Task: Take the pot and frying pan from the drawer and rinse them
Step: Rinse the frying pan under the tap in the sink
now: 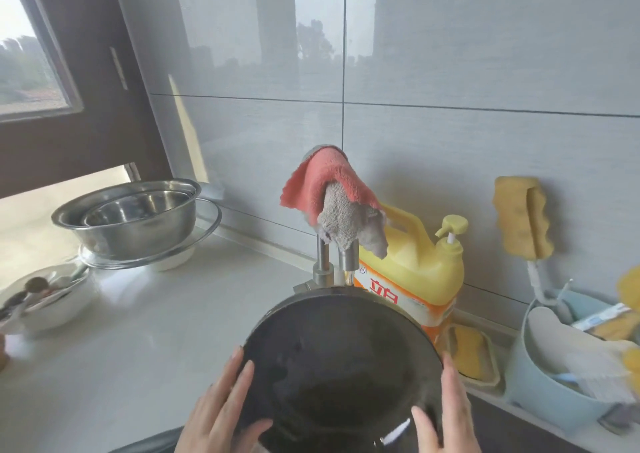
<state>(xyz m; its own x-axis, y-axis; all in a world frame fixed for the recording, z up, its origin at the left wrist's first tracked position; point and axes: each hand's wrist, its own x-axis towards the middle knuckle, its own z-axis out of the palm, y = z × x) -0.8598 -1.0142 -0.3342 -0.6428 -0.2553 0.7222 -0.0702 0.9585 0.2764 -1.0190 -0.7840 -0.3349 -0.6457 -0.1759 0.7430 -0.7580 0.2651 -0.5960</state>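
Both hands, left and right, grip the black frying pan by its rim, right below the faucet.

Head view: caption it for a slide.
Both hands, left hand and right hand, hold the black frying pan below the cloth-draped faucet.
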